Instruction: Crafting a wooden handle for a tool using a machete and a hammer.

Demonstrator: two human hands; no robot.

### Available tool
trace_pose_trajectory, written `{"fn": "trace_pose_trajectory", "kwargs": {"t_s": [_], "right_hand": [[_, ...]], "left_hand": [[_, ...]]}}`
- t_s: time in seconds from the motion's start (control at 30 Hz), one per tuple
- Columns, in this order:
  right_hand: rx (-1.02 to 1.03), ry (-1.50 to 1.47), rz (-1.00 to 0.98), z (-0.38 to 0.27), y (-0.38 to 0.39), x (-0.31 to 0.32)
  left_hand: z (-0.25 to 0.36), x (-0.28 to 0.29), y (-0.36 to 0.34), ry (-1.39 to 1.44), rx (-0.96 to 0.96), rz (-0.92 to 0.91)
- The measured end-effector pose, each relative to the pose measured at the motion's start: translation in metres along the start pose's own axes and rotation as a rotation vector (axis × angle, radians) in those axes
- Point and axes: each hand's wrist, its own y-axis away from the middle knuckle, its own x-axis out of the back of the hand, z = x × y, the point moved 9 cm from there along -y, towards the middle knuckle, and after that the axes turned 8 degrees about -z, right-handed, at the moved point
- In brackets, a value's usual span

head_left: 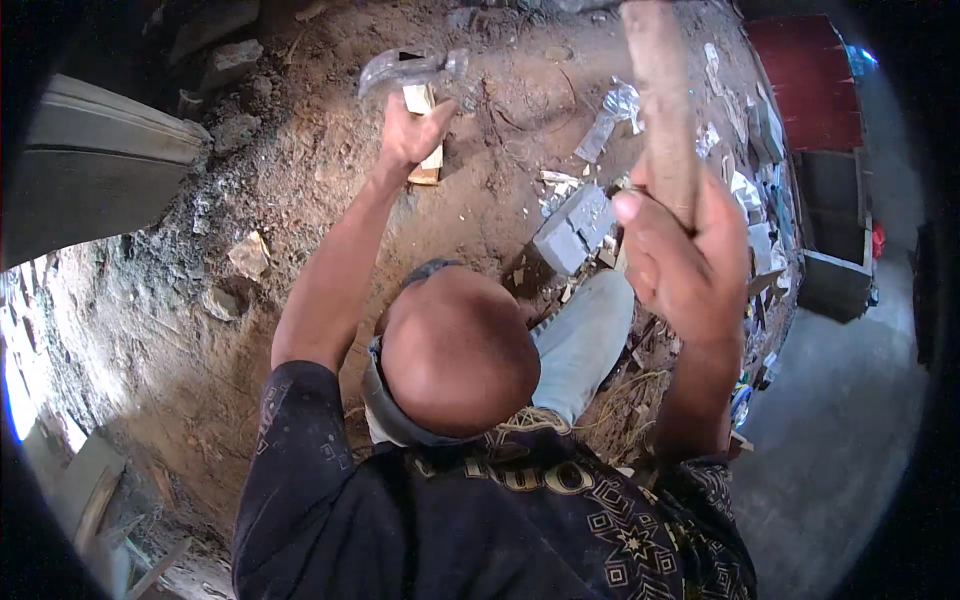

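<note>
My left hand (412, 135) is closed round a short, pale piece of wood (427, 160), held low over the dirt at the upper middle. Against the wood's far end lies a grey metal piece (412, 70) shaped like a hammer head, with a dark slot in it. Whether the two are joined I cannot tell. My right hand (690, 250), raised closer to the camera on the right, grips a thick wooden stick (662, 100). That stick stands nearly upright in the picture, smeared by motion, and its far end runs to the upper edge.
Grey blocks (575, 228) and crumpled foil scraps (622, 103) lie between my arms. Loose stones (249, 256) and wood chips dot the dirt floor (330, 180). A pale board (110, 125) juts in at left. Dark red panels (808, 85) stand at right beside a smooth floor (820, 420).
</note>
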Motion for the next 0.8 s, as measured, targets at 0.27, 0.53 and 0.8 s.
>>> {"fn": "trace_pose_trajectory", "kwargs": {"t_s": [0.27, 0.53, 0.8], "right_hand": [[0.422, -0.286, -0.34, -0.103, 0.009, 0.068], [-0.077, 0.505, -0.185, 0.026, -0.039, -0.01], [0.398, 0.394, 0.107, -0.057, 0.019, 0.085]], "left_hand": [[0.027, -0.033, 0.001, -0.196, -0.058, -0.023], [0.021, -0.024, 0.014, -0.174, -0.055, -0.009], [0.019, -0.056, -0.004, -0.264, -0.104, -0.172]]}}
